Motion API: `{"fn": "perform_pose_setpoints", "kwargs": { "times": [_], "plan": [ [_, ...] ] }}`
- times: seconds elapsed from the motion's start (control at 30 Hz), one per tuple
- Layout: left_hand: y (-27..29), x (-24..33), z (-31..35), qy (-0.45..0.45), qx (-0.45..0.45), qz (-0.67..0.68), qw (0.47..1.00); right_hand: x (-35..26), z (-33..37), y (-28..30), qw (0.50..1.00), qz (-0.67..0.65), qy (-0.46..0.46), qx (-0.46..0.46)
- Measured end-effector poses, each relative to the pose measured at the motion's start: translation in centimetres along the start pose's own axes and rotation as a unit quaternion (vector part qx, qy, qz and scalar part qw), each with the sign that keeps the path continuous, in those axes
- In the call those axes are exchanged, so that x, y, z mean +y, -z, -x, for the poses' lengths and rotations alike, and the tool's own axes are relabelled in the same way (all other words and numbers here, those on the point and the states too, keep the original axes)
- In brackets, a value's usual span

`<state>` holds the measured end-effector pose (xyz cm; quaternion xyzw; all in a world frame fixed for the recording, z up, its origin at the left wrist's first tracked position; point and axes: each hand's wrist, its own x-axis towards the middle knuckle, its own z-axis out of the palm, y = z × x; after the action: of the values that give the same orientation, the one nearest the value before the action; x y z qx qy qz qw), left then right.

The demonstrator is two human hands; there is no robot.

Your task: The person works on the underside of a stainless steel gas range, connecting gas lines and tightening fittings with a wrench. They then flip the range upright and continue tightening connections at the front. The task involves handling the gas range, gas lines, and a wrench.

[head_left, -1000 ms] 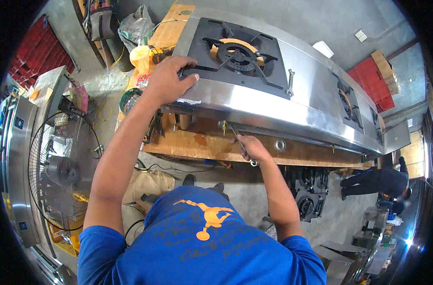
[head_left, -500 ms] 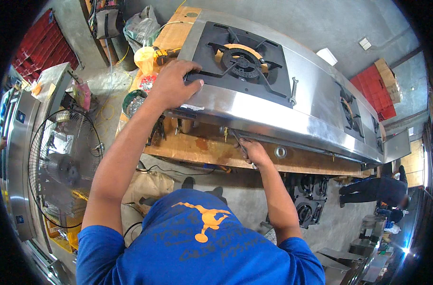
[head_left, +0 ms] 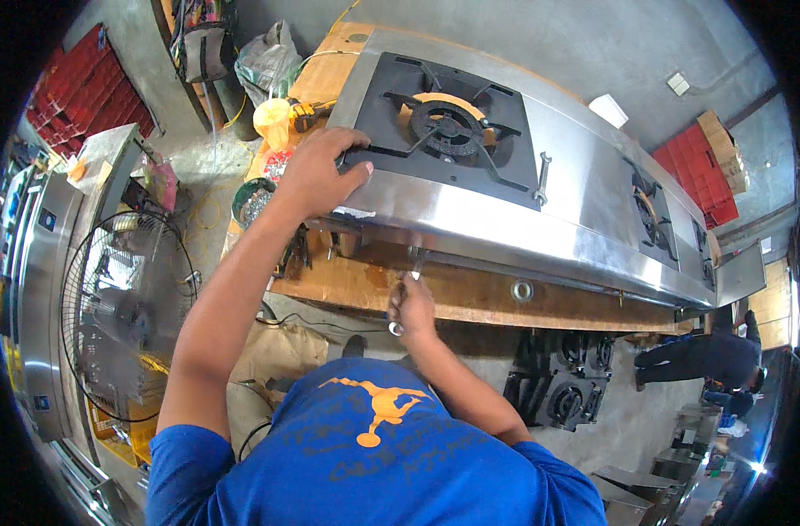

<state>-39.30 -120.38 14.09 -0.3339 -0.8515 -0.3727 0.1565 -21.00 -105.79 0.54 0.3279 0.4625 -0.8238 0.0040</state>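
Note:
A long stainless steel gas stove (head_left: 558, 243) with black burners stands before me. My left hand (head_left: 325, 171) rests on its near left corner, thumb and fingers apart, the fingertips by the black burner plate (head_left: 382, 149). Below the front edge, my right hand (head_left: 413, 305) is closed around a wrench (head_left: 395, 329). The wrench's ring end sticks out beneath the fist; its upper end reaches a fitting under the stove front, where the contact is blurred. On the steel top, right of the nearest burner, lies another wrench (head_left: 543, 180).
The stove sits on a wooden table (head_left: 479, 294) with a metal ring (head_left: 522, 290) near its front edge. At left are a bowl of small hardware (head_left: 253, 202), a yellow power tool (head_left: 303, 112) and a standing fan (head_left: 124, 316). Burner grates (head_left: 568, 399) lie on the floor; a person (head_left: 703, 359) is farther right.
My right hand has moved left with the wrench, which now points up at the fitting under the stove front. The left hand stays on the stove corner. The view has shifted slightly.

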Motion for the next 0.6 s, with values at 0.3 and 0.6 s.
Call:
{"fn": "perform_pose_setpoints", "kwargs": {
  "times": [0.3, 0.6],
  "plan": [
    [0.1, -0.2, -0.1, 0.01, -0.011, 0.011, 1.0, -4.7, -1.4, 5.0, 0.968, 0.169, -0.069, -0.175],
    [0.3, -0.2, -0.1, 0.001, -0.004, 0.022, 1.0, -0.7, -0.1, 3.9, 0.985, 0.121, -0.01, -0.127]
  ]
}}
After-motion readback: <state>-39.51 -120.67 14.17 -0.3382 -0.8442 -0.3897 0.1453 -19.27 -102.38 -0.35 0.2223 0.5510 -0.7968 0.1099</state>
